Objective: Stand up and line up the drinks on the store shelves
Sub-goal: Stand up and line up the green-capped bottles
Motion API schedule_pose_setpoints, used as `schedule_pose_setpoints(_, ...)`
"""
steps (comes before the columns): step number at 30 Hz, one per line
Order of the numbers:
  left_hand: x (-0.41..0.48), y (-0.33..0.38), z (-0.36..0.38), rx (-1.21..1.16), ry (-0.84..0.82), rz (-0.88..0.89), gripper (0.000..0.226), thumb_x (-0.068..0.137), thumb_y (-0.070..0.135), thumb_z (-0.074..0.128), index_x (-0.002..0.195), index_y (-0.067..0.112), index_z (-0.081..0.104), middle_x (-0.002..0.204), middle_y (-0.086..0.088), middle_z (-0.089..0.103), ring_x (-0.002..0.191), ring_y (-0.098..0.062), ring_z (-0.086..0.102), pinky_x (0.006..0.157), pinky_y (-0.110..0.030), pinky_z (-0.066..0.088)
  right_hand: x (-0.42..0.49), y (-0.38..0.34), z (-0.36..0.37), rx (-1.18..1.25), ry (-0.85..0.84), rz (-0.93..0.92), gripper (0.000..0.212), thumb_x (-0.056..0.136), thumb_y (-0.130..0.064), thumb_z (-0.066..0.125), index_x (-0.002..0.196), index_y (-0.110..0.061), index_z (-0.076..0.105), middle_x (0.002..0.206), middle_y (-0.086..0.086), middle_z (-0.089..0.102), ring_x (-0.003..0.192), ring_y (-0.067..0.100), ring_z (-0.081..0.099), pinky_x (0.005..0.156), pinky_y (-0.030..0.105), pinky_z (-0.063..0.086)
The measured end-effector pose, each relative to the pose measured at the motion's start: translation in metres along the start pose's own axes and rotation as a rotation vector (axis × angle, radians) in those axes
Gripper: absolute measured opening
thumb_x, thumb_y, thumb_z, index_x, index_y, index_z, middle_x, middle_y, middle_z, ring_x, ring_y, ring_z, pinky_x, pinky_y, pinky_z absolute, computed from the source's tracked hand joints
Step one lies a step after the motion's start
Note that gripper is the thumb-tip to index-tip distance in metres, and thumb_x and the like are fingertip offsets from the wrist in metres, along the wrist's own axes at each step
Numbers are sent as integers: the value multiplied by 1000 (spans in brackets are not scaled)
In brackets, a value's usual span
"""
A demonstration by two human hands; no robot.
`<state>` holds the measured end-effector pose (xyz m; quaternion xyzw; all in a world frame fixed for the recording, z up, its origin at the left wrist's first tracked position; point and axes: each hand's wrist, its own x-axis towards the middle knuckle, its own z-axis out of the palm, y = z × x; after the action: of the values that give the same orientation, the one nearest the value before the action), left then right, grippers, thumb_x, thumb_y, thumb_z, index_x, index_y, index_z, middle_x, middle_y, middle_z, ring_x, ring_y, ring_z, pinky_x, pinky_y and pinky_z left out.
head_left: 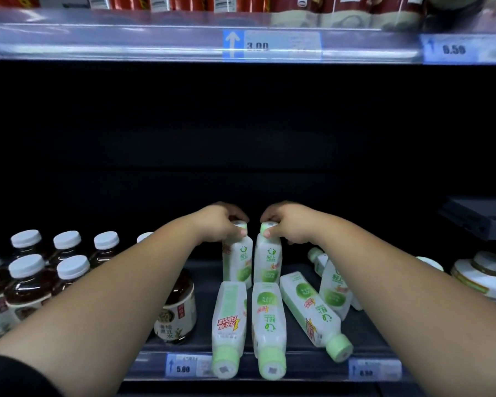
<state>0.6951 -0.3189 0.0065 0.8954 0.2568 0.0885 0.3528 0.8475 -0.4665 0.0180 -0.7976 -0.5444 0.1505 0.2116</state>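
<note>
Two white drink bottles with green caps stand upright side by side deep on the shelf [367, 336]. My left hand [221, 224] grips the cap of the left upright bottle [236, 262]. My right hand [289, 223] grips the cap of the right upright bottle [267, 265]. In front of them three matching bottles lie on their sides with caps toward the shelf edge: one on the left [229, 322], one in the middle [268, 325], one angled to the right [312, 310]. Another white bottle [334, 287] stands tilted under my right forearm.
Dark tea bottles with white caps [26, 282] stand in rows on the left, one [178, 308] close to the lying bottles. A white jar with a gold band [481, 277] sits at the right. Price tags [184, 365] line the shelf edge. An upper shelf [241, 38] carries red packs.
</note>
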Motion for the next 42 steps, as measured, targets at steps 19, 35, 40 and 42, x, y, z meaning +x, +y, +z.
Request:
schedule_pose_setpoints(19, -6, -10, 1, 6, -25, 46, 41, 90, 29, 70, 130, 27, 59, 124, 7, 62, 109, -11, 59, 88, -28, 52, -13, -1, 15, 292, 11, 68, 37, 97, -24, 66, 133, -25, 58, 126, -2, 61, 109, 19, 63, 79, 37, 62)
schedule_pose_setpoints(35, -145, 0, 30, 316, 159, 374, 56, 74, 42, 83, 124, 28, 63, 130, 9, 52, 122, -6, 47, 106, -22, 37, -123, 1, 53, 164, 80, -197, 34, 75, -39, 85, 105, -42, 68, 120, -21, 59, 114, -1, 55, 98, 32, 47)
schedule_pose_setpoints(40, -191, -8, 81, 412, -11, 259, 50, 63, 46, 87, 105, 31, 64, 120, 13, 54, 114, -5, 49, 97, -24, 42, -161, 2, 78, 36, -77, -237, 37, 67, -39, 90, 97, -37, 68, 119, -19, 59, 117, 5, 51, 101, 28, 41)
schedule_pose_setpoints(42, -198, -12, 95, 449, -21, 219, 53, 60, 42, 90, 105, 30, 64, 122, 13, 52, 115, -6, 48, 98, -27, 42, -170, 0, 88, -11, -97, -243, 43, 67, -32, 91, 102, -28, 68, 123, -14, 57, 119, 7, 47, 96, 23, 36)
